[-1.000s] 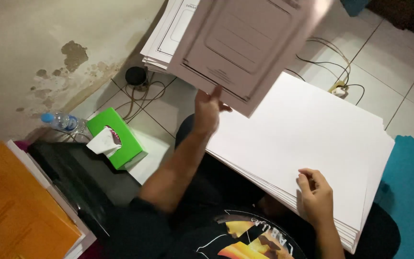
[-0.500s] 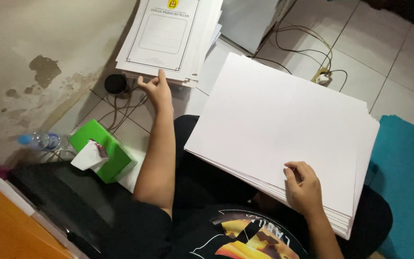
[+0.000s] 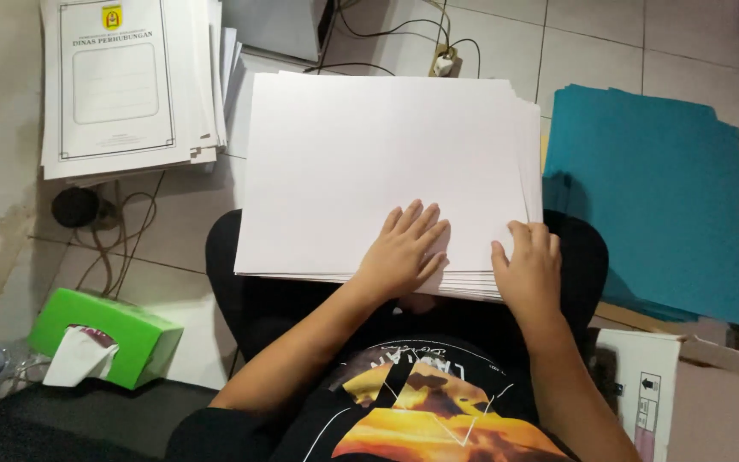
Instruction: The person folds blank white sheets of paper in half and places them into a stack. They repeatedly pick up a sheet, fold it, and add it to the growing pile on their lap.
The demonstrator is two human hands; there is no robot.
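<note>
Thick stack of large blank white paper sheets [image 3: 369,162]: lies across my lap, overhanging both knees, its far edge toward the tiled floor [image 3: 643,43] and its near edge against my body. My left hand [image 3: 404,252]: flat on the top sheet near the stack's near edge, fingers [image 3: 421,224] spread and straight, palm down, gripping nothing. My right hand [image 3: 528,269]: at the stack's near right corner, fingers curled over the edge of the sheets, thumb on top; whether it pinches a sheet I cannot tell. Pile of printed white document covers with a framed border [image 3: 121,85]: on the floor beyond the stack's far left corner, just beside it. Heap of teal paper sheets [image 3: 660,188]: on the floor to the right of the stack, close to its right edge. Green cardboard tissue box [image 3: 109,334] with a white tissue pulled up: on the floor near my left knee, well apart from the stack. Black round object with dark cables [image 3: 74,207]: between the tissue box and the printed covers. White plug with cables [image 3: 445,62]: on the floor past the stack's far edge.
</note>
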